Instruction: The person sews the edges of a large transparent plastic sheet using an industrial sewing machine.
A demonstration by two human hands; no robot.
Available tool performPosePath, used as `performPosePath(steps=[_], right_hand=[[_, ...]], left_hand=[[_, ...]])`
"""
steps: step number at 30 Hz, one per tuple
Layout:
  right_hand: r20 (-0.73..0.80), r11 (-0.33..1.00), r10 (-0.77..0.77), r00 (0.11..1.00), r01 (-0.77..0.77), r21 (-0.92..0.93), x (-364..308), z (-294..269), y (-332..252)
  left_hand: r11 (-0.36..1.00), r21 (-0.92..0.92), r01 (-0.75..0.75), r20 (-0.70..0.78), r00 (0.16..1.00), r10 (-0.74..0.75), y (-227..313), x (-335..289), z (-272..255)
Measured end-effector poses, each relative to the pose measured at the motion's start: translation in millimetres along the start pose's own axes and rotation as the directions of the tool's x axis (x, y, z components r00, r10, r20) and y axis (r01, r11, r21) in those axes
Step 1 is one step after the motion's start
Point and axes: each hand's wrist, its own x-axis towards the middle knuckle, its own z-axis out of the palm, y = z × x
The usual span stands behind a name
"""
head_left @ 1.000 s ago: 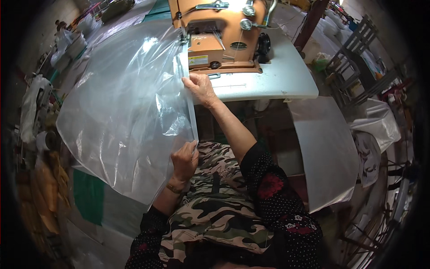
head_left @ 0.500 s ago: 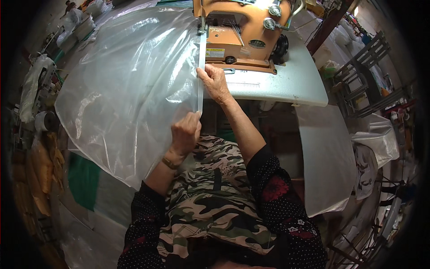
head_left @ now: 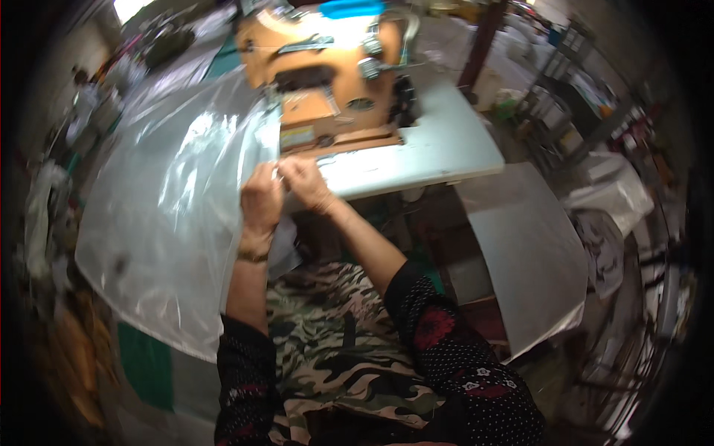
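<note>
A large clear plastic sheet spreads over the left side, and its right-hand edge runs up to an orange-brown sewing machine. My left hand is closed on that edge, just in front of the machine. Right beside it, almost touching, my right hand is also closed, with its fingertips pinched at the same edge. The fingers hide the bit of plastic between them. Slight blur softens both hands.
The machine stands on a pale table with a rounded front corner. Below it on the right hangs a greyish panel. A dark metal rack stands farther right, and a white plastic bundle lies near it.
My left hand has moved forward along the sheet's edge and now meets my right hand. The view has shifted, so the machine appears farther left and lower.
</note>
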Motion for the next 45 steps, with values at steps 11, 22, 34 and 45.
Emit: performPosePath(steps=[11, 22, 34, 45], right_hand=[[0.057, 0.969, -0.063, 0.996, 0.075, -0.237, -5, -13, -26], [0.046, 0.957, -0.106, 0.993, 0.115, -0.268, -4, -12, -26], [0.053, 0.915, -0.196, 0.979, 0.202, -0.348, -7, -11, -27], [0.045, 0.957, -0.129, 0.991, 0.136, -0.258, -6, -11, -26]], left_hand=[[0.992, 0.094, 0.089, 0.008, 0.996, -0.090, 10, 4, 3], [0.993, 0.073, 0.095, -0.040, 0.995, -0.092, 9, 3, 9], [0.989, 0.084, 0.123, -0.017, 0.992, -0.122, 3, -1, 11], [0.985, 0.105, 0.134, -0.021, 0.991, -0.133, 5, -1, 11]])
